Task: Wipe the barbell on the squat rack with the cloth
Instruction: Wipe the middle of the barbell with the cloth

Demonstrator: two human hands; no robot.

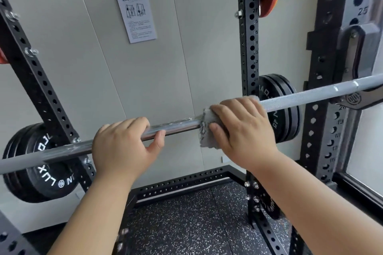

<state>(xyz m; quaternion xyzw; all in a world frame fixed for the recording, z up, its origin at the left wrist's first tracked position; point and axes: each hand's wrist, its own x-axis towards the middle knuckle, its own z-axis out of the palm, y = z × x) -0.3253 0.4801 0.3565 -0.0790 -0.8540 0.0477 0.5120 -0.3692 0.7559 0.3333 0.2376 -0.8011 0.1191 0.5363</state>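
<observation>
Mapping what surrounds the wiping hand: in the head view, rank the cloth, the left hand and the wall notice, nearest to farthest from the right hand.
1. cloth: held under the right hand, round the barbell.
2. left hand: leftward along the same bar, gripping it.
3. wall notice: on the back wall, upper left.

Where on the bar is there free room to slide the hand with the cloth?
The barbell is bare from the cloth under the right hand up to the hook on the right. Left of the left hand it is also bare to the picture edge. Crowded: only a short shiny stretch separates the hands.
</observation>
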